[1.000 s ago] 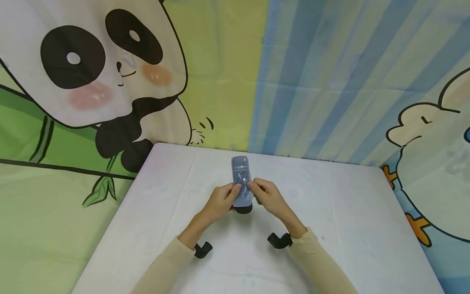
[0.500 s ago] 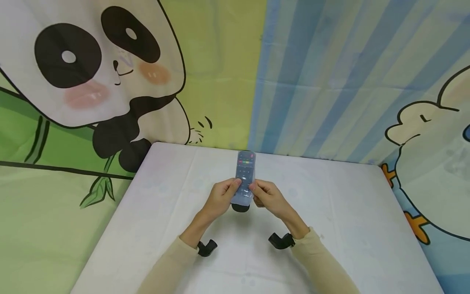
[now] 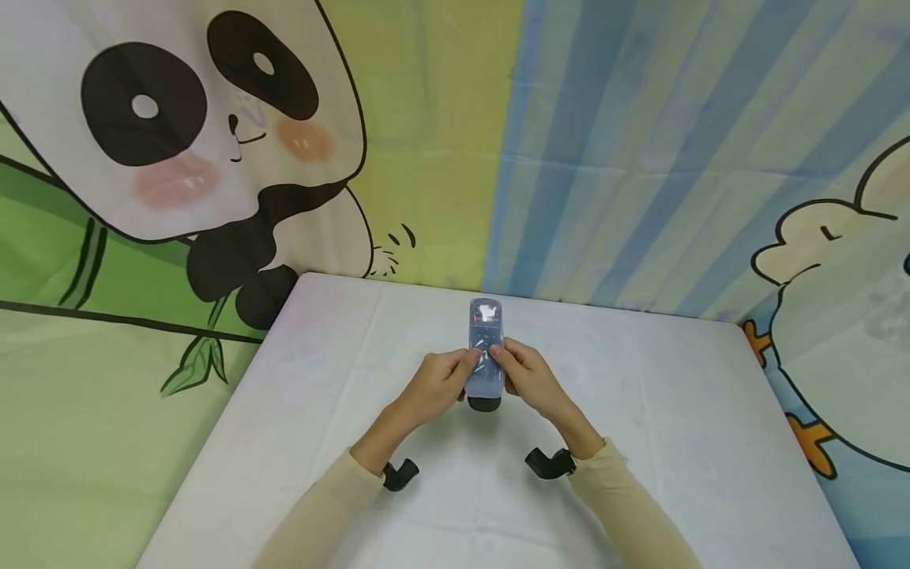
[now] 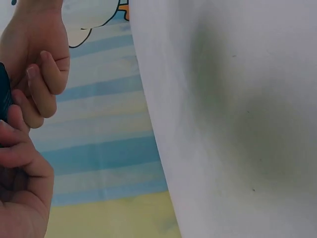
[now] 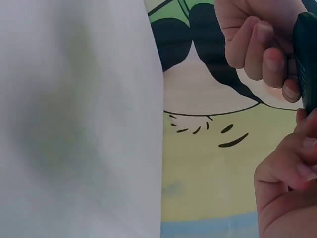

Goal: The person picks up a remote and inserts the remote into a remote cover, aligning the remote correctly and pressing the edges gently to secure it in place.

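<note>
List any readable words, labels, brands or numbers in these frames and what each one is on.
No text can be read anywhere.
Remote control, held by the left hand and right hand inside a clear sleeve: button markings too small and blurred to read.
Panda backdrop and striped backdrop: drawings only, no lettering.
White table: no print visible.

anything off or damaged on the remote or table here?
Nothing stands out. Both hands, left hand and right hand, hold the remote in its clear sleeve above the white table; no spill or damage shows.
</note>
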The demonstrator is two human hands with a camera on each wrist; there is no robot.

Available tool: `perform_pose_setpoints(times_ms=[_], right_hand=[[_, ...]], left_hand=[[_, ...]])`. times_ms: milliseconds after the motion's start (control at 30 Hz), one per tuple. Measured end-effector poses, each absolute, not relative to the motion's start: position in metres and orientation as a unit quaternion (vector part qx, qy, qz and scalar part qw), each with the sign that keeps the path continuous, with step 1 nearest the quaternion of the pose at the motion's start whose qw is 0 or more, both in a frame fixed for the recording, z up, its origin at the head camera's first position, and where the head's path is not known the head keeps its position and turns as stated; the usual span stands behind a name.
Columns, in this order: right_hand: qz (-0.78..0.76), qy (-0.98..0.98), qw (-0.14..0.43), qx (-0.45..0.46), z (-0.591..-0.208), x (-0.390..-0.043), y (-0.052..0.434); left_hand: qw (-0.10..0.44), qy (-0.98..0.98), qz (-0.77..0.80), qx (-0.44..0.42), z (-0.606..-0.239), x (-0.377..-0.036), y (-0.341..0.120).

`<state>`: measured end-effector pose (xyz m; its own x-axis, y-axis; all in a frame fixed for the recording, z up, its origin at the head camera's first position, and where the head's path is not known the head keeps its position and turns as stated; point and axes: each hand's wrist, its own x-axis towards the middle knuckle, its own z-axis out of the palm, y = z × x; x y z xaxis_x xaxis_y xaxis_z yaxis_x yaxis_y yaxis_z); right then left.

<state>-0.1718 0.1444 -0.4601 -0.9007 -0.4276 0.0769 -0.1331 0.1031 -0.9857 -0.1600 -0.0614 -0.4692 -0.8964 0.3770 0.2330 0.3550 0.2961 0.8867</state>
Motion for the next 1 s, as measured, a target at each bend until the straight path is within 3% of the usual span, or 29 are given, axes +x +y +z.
perform_pose_setpoints(times_ms=[100, 200, 333, 433, 667, 1000], right_hand=[[-0.655, 0.729, 0.126, -0.155, -0.462, -0.172, 0.144], [-0.669, 0.721, 0.135, -0.121, -0.463, -0.172, 0.145], [-0.69, 0.703, 0.143, -0.094, -0.465, -0.171, 0.148], [-0.705, 0.684, 0.165, -0.087, -0.466, -0.17, 0.147], [-0.714, 0.66, 0.224, -0.069, -0.471, -0.166, 0.143], [-0.696, 0.686, 0.187, -0.098, -0.479, -0.161, 0.145]], left_hand=[[-0.026, 0.819, 0.532, 0.214, -0.471, -0.16, -0.064], [-0.107, 0.836, 0.489, 0.225, -0.475, -0.161, -0.066], [-0.217, 0.843, 0.389, 0.302, -0.479, -0.163, -0.069], [-0.252, 0.827, 0.347, 0.363, -0.479, -0.165, -0.071], [-0.251, 0.8, 0.343, 0.424, -0.481, -0.169, -0.072], [-0.159, 0.786, 0.453, 0.39, -0.487, -0.168, -0.074]])
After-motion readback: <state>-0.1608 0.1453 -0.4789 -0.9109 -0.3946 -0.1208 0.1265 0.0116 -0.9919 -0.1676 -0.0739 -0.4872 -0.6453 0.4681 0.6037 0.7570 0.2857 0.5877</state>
